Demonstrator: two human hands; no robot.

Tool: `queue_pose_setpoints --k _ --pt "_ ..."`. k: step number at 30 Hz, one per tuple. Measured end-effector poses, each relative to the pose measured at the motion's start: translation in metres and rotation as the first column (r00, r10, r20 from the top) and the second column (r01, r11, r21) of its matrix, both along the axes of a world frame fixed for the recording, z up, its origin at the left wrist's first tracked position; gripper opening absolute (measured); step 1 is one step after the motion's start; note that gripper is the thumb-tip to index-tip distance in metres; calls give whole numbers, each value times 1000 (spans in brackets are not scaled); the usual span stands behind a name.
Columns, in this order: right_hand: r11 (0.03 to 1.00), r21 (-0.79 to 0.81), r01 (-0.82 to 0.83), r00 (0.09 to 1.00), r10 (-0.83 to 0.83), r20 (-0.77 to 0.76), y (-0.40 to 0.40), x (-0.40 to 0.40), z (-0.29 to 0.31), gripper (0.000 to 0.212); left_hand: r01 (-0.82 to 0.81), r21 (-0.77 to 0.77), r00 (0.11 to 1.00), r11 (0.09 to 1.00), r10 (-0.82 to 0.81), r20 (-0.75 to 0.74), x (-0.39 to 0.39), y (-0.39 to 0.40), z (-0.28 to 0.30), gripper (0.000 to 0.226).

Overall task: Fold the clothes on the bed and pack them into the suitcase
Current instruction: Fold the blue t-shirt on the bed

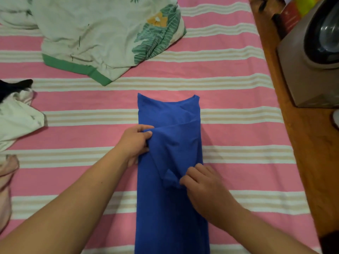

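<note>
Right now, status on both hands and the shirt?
Left hand pinching blue shirt at its left edge. Right hand gripping the folded-in sleeve. Shirt lies in a long strip. Nothing obstructing.

We have a single view, from a wide-angle camera worn on the person's head, looking forward and steeply down onto the striped bed (229, 85), with straight lines bowing toward the edges of the frame. It sits close, so both forearms enter from the bottom edge and the left hand (134, 142) and right hand (203, 187) meet near the centre. We see the bed run to the top edge, and a wooden ledge (310, 143) borders the right side.
</note>
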State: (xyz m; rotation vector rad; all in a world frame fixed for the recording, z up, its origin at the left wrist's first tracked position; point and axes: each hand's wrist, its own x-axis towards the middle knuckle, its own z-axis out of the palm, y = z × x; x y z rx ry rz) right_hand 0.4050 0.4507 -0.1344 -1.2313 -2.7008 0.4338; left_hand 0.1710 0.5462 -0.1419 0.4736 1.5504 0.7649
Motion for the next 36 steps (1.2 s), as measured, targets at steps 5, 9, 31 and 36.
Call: queue_pose_setpoints --k 5,9,31,36 --pt "960 203 -195 979 203 -20 -24 8 -16 15 -98 37 995 994 98 4 0 3 -3 18" --pt "965 172 -201 975 213 -60 -11 18 -16 18 -103 79 991 992 110 -82 1 6 -6 16" --pt "993 118 28 969 -56 241 89 13 -57 62 901 -177 -44 395 -321 -946 24 -85 -57 69" --pt "911 -71 406 900 -385 206 124 17 -57 73 874 -47 98 483 -270 -958 6 -52 -48 66"
